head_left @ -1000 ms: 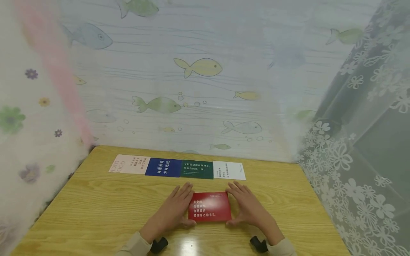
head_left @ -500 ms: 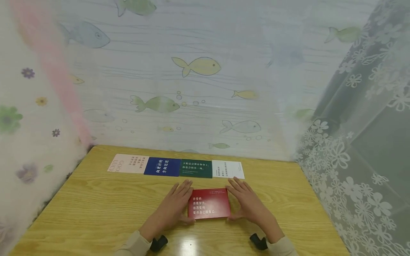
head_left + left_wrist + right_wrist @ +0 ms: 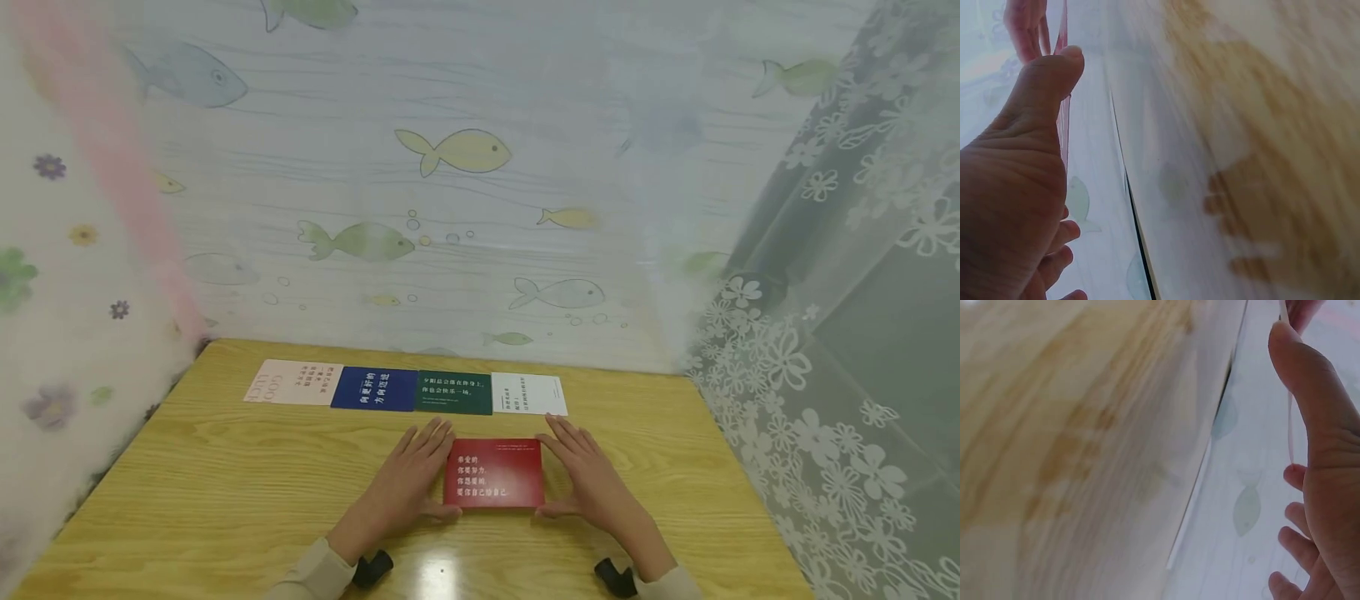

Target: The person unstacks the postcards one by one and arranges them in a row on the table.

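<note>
A red card [image 3: 495, 475] with white printed writing is held between both hands at its left and right sides. My left hand [image 3: 403, 477] grips its left side, thumb at the near corner and fingers at the far one. On the right side my right hand [image 3: 594, 477] holds it the same way. In the left wrist view the thumb tip of the left hand [image 3: 1016, 169] meets the card's thin edge [image 3: 1064, 134]. The right wrist view has the right hand [image 3: 1335, 462] with its thumb at the card edge [image 3: 1290, 428], apart from the tabletop.
Beyond the hands, a pink card [image 3: 294, 382], a blue card [image 3: 375, 389], a green card [image 3: 454, 392] and a white card [image 3: 529, 393] lie side by side on the wooden table [image 3: 225, 500]. Fish-patterned curtain [image 3: 450, 200] hangs behind; lace [image 3: 825, 467] hangs at right.
The red card, with both hands on it, has shifted a little away from the body and slightly right relative to the card row. The head view has turned slightly.
</note>
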A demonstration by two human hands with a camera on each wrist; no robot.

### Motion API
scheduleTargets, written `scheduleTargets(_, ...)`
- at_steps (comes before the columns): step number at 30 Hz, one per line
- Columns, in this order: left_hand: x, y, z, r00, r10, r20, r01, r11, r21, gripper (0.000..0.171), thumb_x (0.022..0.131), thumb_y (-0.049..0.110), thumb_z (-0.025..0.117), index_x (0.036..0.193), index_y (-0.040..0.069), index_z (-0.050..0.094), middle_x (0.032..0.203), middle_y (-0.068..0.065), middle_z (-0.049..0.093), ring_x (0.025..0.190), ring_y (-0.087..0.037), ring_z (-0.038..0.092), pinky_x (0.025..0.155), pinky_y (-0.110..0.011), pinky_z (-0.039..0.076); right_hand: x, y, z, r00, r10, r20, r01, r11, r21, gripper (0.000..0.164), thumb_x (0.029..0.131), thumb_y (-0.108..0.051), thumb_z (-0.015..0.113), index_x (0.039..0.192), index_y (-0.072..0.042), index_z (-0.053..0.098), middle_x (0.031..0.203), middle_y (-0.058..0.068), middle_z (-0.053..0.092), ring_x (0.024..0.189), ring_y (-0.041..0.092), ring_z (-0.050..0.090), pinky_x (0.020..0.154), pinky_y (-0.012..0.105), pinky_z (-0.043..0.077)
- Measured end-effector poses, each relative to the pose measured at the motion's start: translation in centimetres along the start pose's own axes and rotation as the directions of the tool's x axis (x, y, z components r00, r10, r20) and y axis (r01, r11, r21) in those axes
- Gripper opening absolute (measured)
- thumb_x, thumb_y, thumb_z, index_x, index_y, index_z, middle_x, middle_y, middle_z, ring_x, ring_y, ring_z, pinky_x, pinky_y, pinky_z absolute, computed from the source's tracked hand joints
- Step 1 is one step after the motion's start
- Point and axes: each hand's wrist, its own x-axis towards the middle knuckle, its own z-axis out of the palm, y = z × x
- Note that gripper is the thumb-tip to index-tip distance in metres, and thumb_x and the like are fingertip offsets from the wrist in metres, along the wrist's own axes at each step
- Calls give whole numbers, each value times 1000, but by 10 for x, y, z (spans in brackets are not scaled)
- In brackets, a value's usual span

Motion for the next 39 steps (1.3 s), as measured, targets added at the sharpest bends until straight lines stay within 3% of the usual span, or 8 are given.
scheduleTargets(5,3,1,2,1000,-8,2,8,1000,-6,104,69,67,66,143,2,34,151,-12,29,141,-29,19,114,-50,18,-6,3,1,1000,21,16,-21,1000,-5,109,55,-61,79,143,-12,37,153,7,24,141,26,20,112,49,23)
scheduleTargets(11,9,4,5,1000,8,18,-8,1000,-5,107,65,66,69,143,2,34,151,-11,28,141,-29,18,114,-49,18,-12,6,0,996,63,67,-68,995,68,104,60,-57,78,145,-14,34,155,3,20,142,21,15,114,44,19)
scheduleTargets(21,15,8,7,998,58,-4,-58,998,-6,113,60,68,72,142,-1,35,150,-14,29,141,-31,19,113,-51,20,-24,8,-5,992,115,59,-123,980,154,102,59,-51,83,143,-15,38,151,1,29,139,24,24,109,49,29)
scheduleTargets(28,21,13,5,996,90,15,-89,995,-43,111,60,66,72,141,-1,36,149,-14,30,140,-32,20,113,-51,21,-33,16,-3,990,128,52,-135,976,171,99,59,-52,81,142,-23,37,152,-1,28,138,22,26,105,49,36)
scheduleTargets(32,24,16,5,996,90,28,-89,995,-35,108,63,65,72,141,0,37,150,-13,29,141,-31,19,113,-50,20,-36,18,-4,993,112,38,-116,979,168,99,59,-53,81,142,-20,38,151,3,29,137,26,28,103,51,37)
scheduleTargets(39,35,24,8,994,107,-28,-108,994,-5,103,61,68,72,140,7,42,150,-10,31,142,-30,12,114,-50,16,-41,25,-9,985,167,50,-172,975,144,101,57,-51,84,141,-15,40,150,7,31,135,29,31,103,52,37)
